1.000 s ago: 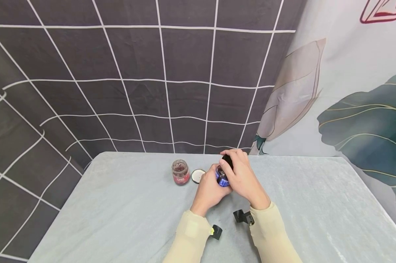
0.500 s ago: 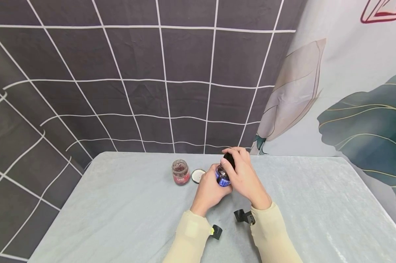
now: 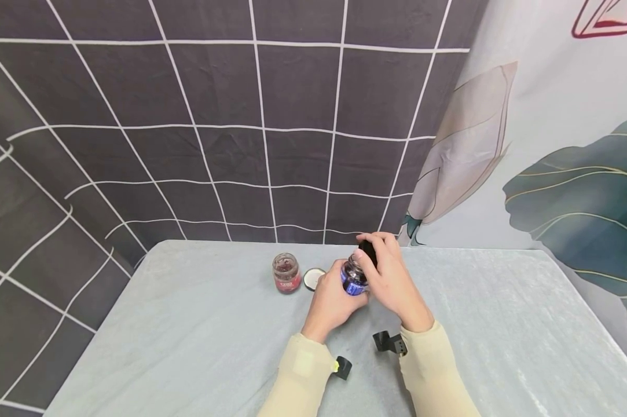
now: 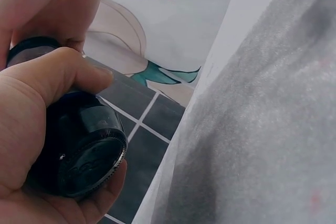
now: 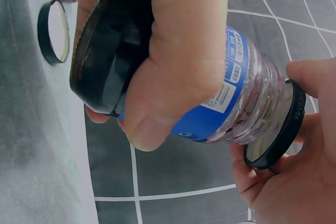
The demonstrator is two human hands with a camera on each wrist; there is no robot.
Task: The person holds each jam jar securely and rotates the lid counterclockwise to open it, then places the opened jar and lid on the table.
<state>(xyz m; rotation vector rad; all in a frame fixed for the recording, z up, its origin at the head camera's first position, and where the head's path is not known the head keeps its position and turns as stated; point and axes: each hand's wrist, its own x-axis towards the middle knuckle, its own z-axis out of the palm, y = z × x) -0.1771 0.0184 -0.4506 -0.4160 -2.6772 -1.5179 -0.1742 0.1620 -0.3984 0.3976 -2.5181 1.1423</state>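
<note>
My left hand (image 3: 331, 298) grips a glass jar (image 3: 354, 282) with a blue label, its fingers and thumb curled round it. Tilted, its mouth points up toward my right hand (image 3: 393, 284). That hand pinches a black screw lid (image 3: 367, 250) by its edge. In the right wrist view the lid (image 5: 281, 137) leans away from the threaded mouth of the jar (image 5: 254, 98), its pale inside showing; one side sits at or very near the rim. The left wrist view shows the dark base of the jar (image 4: 89, 156) beneath my left thumb.
An open glass jar (image 3: 286, 275) with a red label stands on the table (image 3: 198, 336), left of my hands. Beside it another lid (image 3: 312, 278) lies pale inside up, close to my left hand. A dark checked cloth (image 3: 297, 156) hangs behind the table.
My right hand has moved slightly right and away, carrying the black lid off the mouth of the blue-label jar. More of the jar's neck shows now. The left hand has stayed nearly still.
</note>
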